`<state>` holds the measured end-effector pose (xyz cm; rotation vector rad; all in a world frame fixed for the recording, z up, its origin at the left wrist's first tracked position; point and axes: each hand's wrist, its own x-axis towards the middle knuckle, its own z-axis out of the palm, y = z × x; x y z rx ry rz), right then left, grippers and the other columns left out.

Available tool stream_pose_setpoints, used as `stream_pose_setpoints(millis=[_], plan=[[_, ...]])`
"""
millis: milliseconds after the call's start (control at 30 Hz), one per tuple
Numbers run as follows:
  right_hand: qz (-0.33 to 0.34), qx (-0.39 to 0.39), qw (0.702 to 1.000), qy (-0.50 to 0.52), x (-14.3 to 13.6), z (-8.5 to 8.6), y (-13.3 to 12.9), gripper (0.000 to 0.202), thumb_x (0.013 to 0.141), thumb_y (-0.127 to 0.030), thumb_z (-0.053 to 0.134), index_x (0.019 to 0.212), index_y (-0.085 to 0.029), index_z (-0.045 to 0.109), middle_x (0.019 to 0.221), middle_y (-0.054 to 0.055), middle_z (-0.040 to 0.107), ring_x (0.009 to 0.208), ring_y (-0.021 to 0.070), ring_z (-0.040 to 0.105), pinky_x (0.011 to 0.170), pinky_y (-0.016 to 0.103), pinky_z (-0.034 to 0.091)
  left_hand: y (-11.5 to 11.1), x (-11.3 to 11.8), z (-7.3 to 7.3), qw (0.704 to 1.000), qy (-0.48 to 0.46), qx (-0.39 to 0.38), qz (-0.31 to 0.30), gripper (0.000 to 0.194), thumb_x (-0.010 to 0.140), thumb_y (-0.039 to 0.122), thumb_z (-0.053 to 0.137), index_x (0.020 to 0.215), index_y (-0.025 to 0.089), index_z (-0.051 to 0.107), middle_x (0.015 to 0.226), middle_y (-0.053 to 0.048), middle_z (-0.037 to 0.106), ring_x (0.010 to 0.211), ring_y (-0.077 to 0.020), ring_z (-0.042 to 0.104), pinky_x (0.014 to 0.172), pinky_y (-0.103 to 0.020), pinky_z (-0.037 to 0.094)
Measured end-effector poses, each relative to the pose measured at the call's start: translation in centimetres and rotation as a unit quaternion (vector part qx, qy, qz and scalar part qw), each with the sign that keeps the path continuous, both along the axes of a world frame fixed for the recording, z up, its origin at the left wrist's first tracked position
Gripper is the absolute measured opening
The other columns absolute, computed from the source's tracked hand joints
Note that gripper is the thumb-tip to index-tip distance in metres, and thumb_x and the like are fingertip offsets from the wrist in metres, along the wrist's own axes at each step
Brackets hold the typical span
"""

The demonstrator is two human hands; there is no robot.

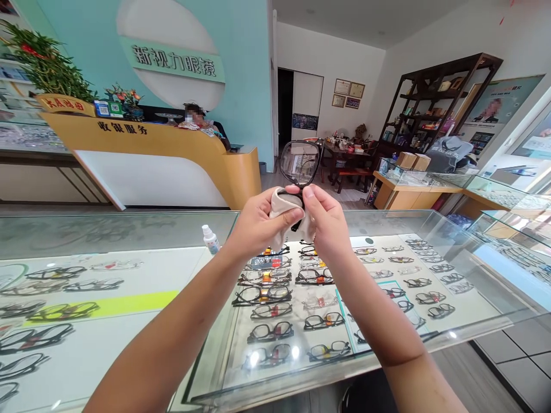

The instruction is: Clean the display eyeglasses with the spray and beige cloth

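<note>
Both my hands hold a pair of black-framed eyeglasses above the glass counter, turned so that one lens is on top and the other is low. My left hand presses a pale cloth around the lower lens, thumb in front. My right hand pinches the frame near the bridge with thumb and fingertips, and part of the cloth hangs beneath it. The upper lens stands free of the cloth. Fingers and cloth hide much of the lower lens and the temples.
Below my hands, a glass display case holds rows of eyeglasses. A white spray bottle stands on the glass to the left. Farther back are a reception counter with a person behind it, a dark shelf and more display cases at right.
</note>
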<state>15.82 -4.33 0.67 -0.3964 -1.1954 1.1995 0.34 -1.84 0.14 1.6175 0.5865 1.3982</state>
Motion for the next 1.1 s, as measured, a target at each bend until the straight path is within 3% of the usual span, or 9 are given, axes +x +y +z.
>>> stream_pose_setpoints(millis=[200,400,733,867,1100], plan=[[-0.014,0.027,0.999,-0.035,0.1,0.0,-0.2,0.033,0.094,-0.060,0.081,0.099,-0.027,0.084,0.118,0.003,0.076,0.114,0.0205,0.069,0.093,0.029,0.059,-0.3,0.5,-0.1,0.999,-0.038,0.004,0.017,0.054,0.079,0.060,0.097,0.108,0.018,0.082,0.082,-0.001,0.069,0.067,-0.0109,0.056,0.063,-0.022,0.048],[-0.017,0.021,0.998,-0.053,0.8,0.3,-0.1,0.030,0.090,-0.055,0.087,0.094,-0.027,0.080,0.114,0.001,0.078,0.092,0.0168,0.067,0.083,0.029,0.058,-0.6,0.5,0.0,0.998,-0.048,0.000,0.029,0.050,0.087,0.066,0.088,0.105,0.020,0.083,0.078,-0.002,0.068,0.066,-0.0118,0.056,0.062,-0.023,0.048],[-0.012,-0.047,0.999,0.000,1.7,0.8,0.8,0.028,0.083,-0.049,0.092,0.095,-0.026,0.082,0.109,0.001,0.085,0.085,0.0161,0.071,0.077,0.028,0.060,-0.5,-0.6,0.6,0.996,0.064,0.014,-0.064,0.048,0.098,0.060,0.079,0.124,0.020,0.080,0.097,-0.007,0.074,0.081,-0.0177,0.063,0.072,-0.027,0.052],[0.001,-0.062,0.998,0.012,1.8,0.9,0.8,0.028,0.082,-0.048,0.093,0.094,-0.025,0.082,0.106,0.000,0.085,0.079,0.0144,0.069,0.072,0.026,0.058,-0.9,-0.8,1.1,0.993,0.089,0.031,-0.074,0.046,0.093,0.050,0.086,0.127,0.019,0.078,0.100,-0.007,0.074,0.082,-0.0168,0.063,0.072,-0.026,0.052],[0.007,-0.072,0.997,0.010,1.7,0.9,0.9,0.033,0.075,-0.046,0.098,0.092,-0.025,0.078,0.095,-0.002,0.081,0.081,0.0153,0.067,0.074,0.027,0.055,-1.0,0.5,0.4,0.999,0.006,0.005,-0.041,0.063,0.078,0.040,0.100,0.132,0.020,0.074,0.086,-0.003,0.073,0.064,-0.0126,0.059,0.060,-0.024,0.047]])
